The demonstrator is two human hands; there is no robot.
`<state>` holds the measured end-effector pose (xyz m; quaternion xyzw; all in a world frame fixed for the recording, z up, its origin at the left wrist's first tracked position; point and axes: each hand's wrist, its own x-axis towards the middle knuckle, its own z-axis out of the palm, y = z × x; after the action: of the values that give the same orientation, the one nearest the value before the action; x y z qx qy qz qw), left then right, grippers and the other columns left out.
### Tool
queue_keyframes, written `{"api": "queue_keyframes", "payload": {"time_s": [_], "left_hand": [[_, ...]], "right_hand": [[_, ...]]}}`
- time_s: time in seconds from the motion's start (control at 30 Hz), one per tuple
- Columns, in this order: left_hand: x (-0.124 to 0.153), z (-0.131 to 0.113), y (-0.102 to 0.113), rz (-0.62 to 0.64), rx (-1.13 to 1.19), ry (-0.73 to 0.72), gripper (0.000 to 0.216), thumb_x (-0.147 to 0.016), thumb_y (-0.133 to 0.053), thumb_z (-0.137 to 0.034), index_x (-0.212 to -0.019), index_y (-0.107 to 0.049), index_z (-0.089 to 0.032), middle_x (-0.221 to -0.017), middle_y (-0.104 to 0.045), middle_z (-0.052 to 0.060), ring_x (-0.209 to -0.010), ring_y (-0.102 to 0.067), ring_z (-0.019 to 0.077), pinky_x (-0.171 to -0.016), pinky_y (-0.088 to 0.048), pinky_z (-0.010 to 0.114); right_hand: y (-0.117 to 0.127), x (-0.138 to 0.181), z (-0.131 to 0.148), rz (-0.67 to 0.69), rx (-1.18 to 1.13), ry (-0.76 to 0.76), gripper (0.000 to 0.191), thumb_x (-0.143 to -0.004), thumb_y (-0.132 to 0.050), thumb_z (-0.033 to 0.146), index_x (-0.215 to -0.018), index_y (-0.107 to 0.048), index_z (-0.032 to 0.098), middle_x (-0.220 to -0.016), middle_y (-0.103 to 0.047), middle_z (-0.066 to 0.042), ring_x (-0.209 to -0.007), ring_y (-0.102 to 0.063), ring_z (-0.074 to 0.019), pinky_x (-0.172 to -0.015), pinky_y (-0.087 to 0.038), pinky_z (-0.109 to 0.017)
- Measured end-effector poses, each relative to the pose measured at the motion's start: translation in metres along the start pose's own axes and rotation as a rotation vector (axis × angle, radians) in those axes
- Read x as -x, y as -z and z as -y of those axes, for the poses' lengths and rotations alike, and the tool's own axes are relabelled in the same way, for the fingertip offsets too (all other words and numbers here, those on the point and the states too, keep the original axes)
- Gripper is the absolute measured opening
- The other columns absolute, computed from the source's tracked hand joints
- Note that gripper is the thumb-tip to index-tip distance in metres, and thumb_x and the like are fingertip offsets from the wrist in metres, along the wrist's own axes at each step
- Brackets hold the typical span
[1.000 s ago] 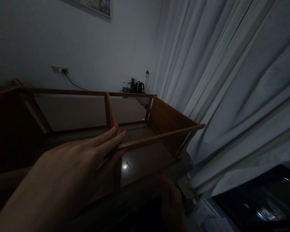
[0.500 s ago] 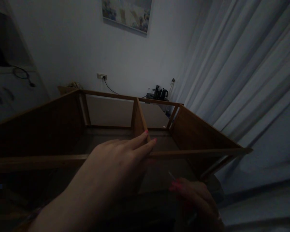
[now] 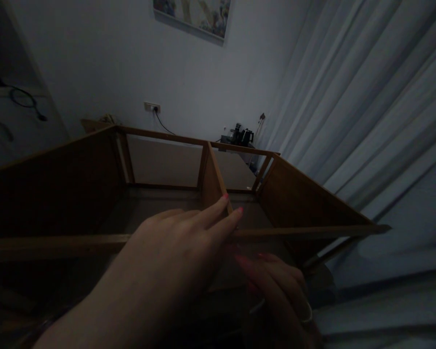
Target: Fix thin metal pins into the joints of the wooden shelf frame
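A long brown wooden frame (image 3: pixel 312 231), open at the top and split by a wooden divider (image 3: pixel 217 174), stretches across the view. My left hand (image 3: pixel 178 242) lies over the front rail where the divider meets it. Two of its fingertips press on the divider's top edge, while the thumb is in shadow below the rail. My right hand (image 3: pixel 279 286) is just under the rail, to the right of my left hand, with its fingers bent together. A thin pale sliver shows beneath those fingers, but darkness hides what it is.
Behind the frame, a black kettle (image 3: pixel 246 137) stands on a small dark surface by the wall. A socket (image 3: pixel 152 107) has a cord plugged in. Long pale curtains (image 3: pixel 366 121) hang at right. A white cabinet (image 3: pixel 18 121) with a coiled black cable stands left.
My right hand has moved up and left, closer to my left hand. The thin shiny tip at its fingers no longer shows. My left hand keeps its place on the frame; the view shifts slightly.
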<state>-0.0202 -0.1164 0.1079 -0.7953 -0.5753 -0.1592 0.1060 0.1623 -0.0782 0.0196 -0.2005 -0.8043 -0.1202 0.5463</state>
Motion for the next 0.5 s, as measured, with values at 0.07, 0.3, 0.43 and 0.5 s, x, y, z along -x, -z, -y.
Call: {"api": "queue_keyframes", "payload": {"time_s": [0.07, 0.3, 0.43, 0.5], "left_hand": [[-0.0008, -0.0004, 0.0012, 0.029, 0.005, 0.010, 0.058, -0.080, -0.063, -0.007, -0.135, -0.062, -0.027, -0.145, -0.057, 0.006, -0.091, -0.077, 0.0296, -0.074, -0.067, 0.043], [-0.0005, 0.0000, 0.0008, 0.033, 0.017, 0.004, 0.062, -0.079, -0.067, -0.010, -0.139, -0.058, -0.025, -0.149, -0.052, 0.007, -0.099, -0.075, 0.0309, -0.079, -0.066, 0.046], [-0.0015, -0.0012, 0.0023, 0.045, 0.022, 0.023, 0.060, -0.079, -0.068, -0.011, -0.138, -0.059, -0.024, -0.148, -0.053, 0.008, -0.098, -0.075, 0.0316, -0.080, -0.066, 0.046], [-0.0023, -0.0023, 0.0033, 0.055, 0.027, 0.031, 0.059, -0.079, -0.069, -0.011, -0.136, -0.060, -0.024, -0.147, -0.054, 0.009, -0.098, -0.075, 0.0318, -0.080, -0.066, 0.046]], "right_hand": [[-0.0003, 0.0006, 0.0000, -0.010, 0.014, 0.005, 0.033, -0.093, -0.058, 0.014, -0.124, -0.067, 0.022, -0.084, -0.074, 0.000, -0.077, -0.070, -0.0152, -0.079, -0.060, -0.028], [-0.0033, -0.0044, 0.0049, -0.022, 0.047, 0.037, 0.031, -0.092, -0.059, 0.014, -0.119, -0.070, 0.021, -0.081, -0.076, 0.001, -0.073, -0.068, -0.0148, -0.078, -0.058, -0.030], [-0.0066, -0.0083, 0.0048, -0.056, -0.058, -0.025, 0.025, -0.091, -0.060, 0.014, -0.111, -0.072, 0.022, -0.076, -0.075, 0.002, -0.069, -0.064, -0.0142, -0.064, -0.055, -0.028], [-0.0078, -0.0089, 0.0050, -0.055, -0.105, -0.071, 0.024, -0.092, -0.059, 0.013, -0.111, -0.072, 0.022, -0.078, -0.074, 0.002, -0.070, -0.063, -0.0139, -0.062, -0.053, -0.026]]}}
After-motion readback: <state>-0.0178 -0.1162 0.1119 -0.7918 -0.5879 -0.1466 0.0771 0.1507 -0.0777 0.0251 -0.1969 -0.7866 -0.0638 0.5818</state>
